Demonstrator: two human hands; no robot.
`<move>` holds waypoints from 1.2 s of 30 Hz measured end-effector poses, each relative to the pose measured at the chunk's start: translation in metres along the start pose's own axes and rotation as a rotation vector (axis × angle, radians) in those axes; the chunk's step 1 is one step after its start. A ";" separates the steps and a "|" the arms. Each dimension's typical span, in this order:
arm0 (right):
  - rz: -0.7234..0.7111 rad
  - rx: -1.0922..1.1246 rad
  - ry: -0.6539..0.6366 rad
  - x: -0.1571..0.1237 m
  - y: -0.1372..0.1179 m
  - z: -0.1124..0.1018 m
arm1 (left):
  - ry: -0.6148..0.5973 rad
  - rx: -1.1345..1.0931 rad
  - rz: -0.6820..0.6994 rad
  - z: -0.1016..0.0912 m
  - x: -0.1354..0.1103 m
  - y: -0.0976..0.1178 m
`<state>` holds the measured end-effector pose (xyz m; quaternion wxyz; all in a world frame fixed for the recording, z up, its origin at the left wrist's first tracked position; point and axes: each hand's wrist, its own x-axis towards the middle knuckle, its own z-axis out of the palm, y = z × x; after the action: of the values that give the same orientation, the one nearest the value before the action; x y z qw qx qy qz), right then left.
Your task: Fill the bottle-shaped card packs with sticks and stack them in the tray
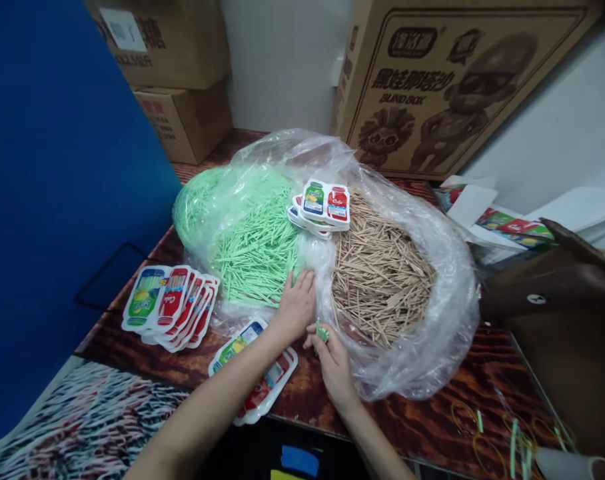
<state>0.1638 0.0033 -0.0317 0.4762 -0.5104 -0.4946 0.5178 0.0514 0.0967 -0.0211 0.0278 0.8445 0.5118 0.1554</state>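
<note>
My right hand [335, 367] is closed around a small bunch of green sticks [322, 331], held low in front of the plastic bags. My left hand [298, 303] lies at the near right edge of a heap of green sticks [257, 247], fingers stretched out; its fingertips touch or hover just over the heap and the clear plastic. To the right, brown sticks [382, 280] fill another clear plastic bag [442, 333]. Under my left forearm lies a printed Sprite and Cola pack [270, 390], partly covered by the arm.
More packs [170, 303] are fanned out at the left, and a small stack of packs [325, 203] sits between the two heaps. Cardboard boxes [462, 87] stand behind. An open brown carton [557, 347] is at the right, near rubber bands [487, 453] and loose green sticks.
</note>
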 end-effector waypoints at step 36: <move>-0.089 -0.123 -0.131 -0.010 -0.007 0.003 | 0.142 -0.267 -0.628 -0.044 -0.150 -0.046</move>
<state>0.1612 -0.0064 -0.0240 0.4329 -0.4813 -0.5777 0.4971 -0.0645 -0.0175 -0.0240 0.1487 0.6218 0.7225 0.2632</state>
